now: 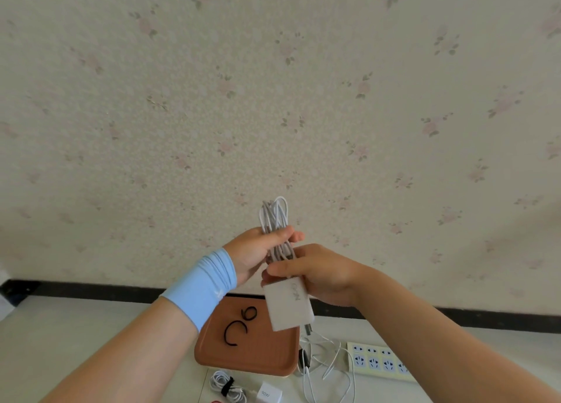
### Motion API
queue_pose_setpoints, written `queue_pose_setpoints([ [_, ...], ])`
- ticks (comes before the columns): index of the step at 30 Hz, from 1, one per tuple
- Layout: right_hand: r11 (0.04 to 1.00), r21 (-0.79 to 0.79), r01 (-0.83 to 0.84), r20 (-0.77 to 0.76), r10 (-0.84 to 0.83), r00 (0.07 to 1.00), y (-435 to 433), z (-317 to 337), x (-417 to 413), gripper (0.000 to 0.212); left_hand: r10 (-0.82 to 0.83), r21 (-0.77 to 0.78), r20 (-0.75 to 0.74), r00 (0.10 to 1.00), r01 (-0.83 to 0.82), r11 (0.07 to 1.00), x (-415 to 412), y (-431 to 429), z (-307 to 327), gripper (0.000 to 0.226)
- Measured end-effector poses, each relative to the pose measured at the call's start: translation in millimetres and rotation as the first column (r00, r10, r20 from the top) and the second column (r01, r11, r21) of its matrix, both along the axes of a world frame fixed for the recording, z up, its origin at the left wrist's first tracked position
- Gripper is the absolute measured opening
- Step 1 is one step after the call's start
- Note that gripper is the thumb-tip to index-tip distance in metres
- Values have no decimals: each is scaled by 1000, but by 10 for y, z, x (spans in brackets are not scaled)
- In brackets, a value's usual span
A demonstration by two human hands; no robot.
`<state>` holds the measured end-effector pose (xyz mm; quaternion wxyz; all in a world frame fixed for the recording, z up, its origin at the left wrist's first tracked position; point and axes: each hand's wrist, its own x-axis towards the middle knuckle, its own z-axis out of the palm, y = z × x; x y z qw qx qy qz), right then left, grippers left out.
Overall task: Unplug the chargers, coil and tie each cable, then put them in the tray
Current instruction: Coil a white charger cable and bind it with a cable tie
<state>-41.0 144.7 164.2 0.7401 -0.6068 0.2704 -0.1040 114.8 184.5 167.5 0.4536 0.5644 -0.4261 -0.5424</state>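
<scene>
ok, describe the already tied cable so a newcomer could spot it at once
Find the brown tray. Just in front of its near edge lies a white coiled cable beside a white 90W charger. It alone has a black tie round its middle; the bundle in the left hand and the loose cable by the power strip show none.

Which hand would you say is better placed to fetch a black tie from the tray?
Probably the right hand: it only pinches the top of the charger, while the left hand grips the coil and should keep it bundled.
</scene>
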Motion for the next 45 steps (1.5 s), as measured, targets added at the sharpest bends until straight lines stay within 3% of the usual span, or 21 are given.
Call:
queue_pose_setpoints([
  [3, 995, 103, 10, 21, -12, 1000, -128, -15, -74, 31, 46, 23, -189, 981, -42, 999, 81, 17, 54, 29],
  [5, 992, 26, 121, -36, -120, 992, -218, -36, -99, 37, 108, 35, -177, 978, -103, 994, 137, 40, 32, 24],
  [7, 938, -194, 286, -138, -315, 939, -257, -60, -71, 32, 67, 42, -134, 989, -62, 997, 180, 57, -1, 23],
  [9, 794, -497, 350, -123, -464, 877, -256, -70, -29, 25, -16, 88, -116, 993, 26, 996, 171, 101, 7, 23],
  [12, 670, -686, 284, 16, -376, 926, -177, -20, 33, 35, -203, 138, 17, 979, 199, 970, 117, 152, -7, 25],
  [15, 627, -757, 185, -64, -353, 934, -112, 50, 141, 40, -354, 177, 208, 912, 321, 931, 51, 182, -42, 27],
  [18, 595, -787, 160, -142, -428, 893, -125, 43, 297, 42, -349, 205, 346, 871, 293, 934, 57, 190, -47, 25],
  [22, 629, -739, 242, -120, -475, 872, -154, -9, 517, 23, -268, 214, 468, 842, 187, 959, 132, 168, -73, 15],
  [25, 632, -717, 294, -103, -514, 852, -189, -90, 689, 23, -218, 228, 511, 831, 114, 967, 219, 146, -145, 31],
  [27, 642, -711, 286, -107, -501, 858, -211, -167, 800, 26, -222, 259, 489, 844, 102, 961, 312, 149, -226, 25],
  [30, 738, -637, 223, -109, -373, 922, -235, -274, 956, 48, -154, 298, 359, 921, 43, 954, 544, 182, -390, 17],
  [32, 850, -487, 199, -124, -293, 948, -292, -357, 1038, 58, -5, 333, 114, 993, -33, 942, 704, 224, -498, 20],
  [34, 874, -451, 182, -184, -291, 939, -387, -506, 1131, 62, 142, 349, -99, 985, -100, 932, 867, 292, -590, 24],
  [36, 853, -515, 87, -314, -281, 907, -477, -724, 1233, 53, 224, 355, -241, 944, -129, 926, 1041, 353, -698, 25],
  [38, 822, -564, -78, -443, -221, 869, -539, -1027, 1334, 38, 270, 379, -285, 920, -150, 913, 1199, 416, -804, 26],
  [41, 712, -596, -373, -612, -101, 784, -548, -1570, 1468, 32, 324, 427, -220, 920, -208, 880, 1368, 510, -942, 29],
  [45, 545, -511, -664, -780, 30, 625, -387, -2224, 1687, 33, 387, 472, -134, 912, -284, 834, 1495, 561, -1107, 29],
])
